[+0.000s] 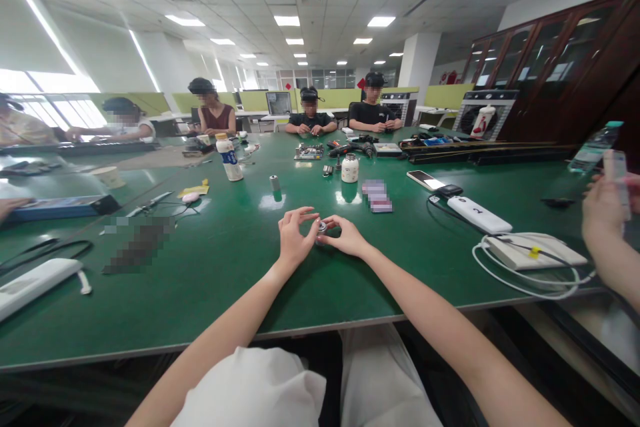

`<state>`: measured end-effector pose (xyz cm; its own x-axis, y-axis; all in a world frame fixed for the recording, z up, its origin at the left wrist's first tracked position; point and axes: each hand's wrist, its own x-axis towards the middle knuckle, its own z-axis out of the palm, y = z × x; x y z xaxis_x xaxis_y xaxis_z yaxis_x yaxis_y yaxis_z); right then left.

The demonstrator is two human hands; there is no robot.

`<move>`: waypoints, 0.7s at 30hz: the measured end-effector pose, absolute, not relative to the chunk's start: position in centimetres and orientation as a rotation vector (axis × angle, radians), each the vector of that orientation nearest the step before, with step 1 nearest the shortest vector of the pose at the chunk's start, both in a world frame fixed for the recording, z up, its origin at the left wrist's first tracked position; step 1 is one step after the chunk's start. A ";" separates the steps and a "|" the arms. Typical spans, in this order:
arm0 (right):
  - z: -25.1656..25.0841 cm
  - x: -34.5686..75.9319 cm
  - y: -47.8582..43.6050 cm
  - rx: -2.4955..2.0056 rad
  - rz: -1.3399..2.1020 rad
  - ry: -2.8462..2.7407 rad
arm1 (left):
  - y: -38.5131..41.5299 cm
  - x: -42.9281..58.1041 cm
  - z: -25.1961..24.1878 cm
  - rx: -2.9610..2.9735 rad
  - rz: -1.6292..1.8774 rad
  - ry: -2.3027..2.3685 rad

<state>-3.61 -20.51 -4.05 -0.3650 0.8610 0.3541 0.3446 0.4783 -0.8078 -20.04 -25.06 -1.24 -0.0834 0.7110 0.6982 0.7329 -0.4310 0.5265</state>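
A small round metallic part (321, 228) stands on or just above the green table (240, 307) in front of me, between my two hands. My left hand (295, 235) reaches it from the left, thumb against its side and the other fingers curved above. From the right, my right hand (346, 237) pinches it between thumb and forefinger. The fingers hide much of the part, so its exact kind cannot be made out. Beyond my hands are a small grey metal cylinder (275, 183), a white patterned jar (350, 168) and small metal pieces (327, 171).
A blurred purple card (377, 195), phone (425, 179), white power bank (479, 214) and cabled white box (537, 251) lie to the right. A bottle (229, 157) stands left of centre. A circuit board (309, 152) lies farther back. Several people sit around; one beside me holds a phone (616, 177).
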 end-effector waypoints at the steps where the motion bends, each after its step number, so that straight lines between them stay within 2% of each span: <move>1: -4.1 -3.6 -20.5 -0.999 0.819 -1.921 | -25.0 -20.0 -1.3 -2.156 -1.567 -1.643; 5: -4.1 -3.7 -20.6 -0.977 0.823 -1.907 | -25.0 -19.8 -1.7 -2.211 -1.564 -1.595; 11: -4.1 -3.6 -20.5 -0.993 0.797 -1.928 | -24.6 -20.1 -1.6 -1.944 -1.710 -1.623; 17: -4.0 -3.6 -20.7 -0.993 0.814 -1.921 | -23.3 -21.7 -2.7 -2.080 -1.405 -2.144; 21: -3.9 -3.7 -20.8 -0.990 0.823 -1.912 | -22.9 -22.2 -3.7 -2.130 -1.333 -2.136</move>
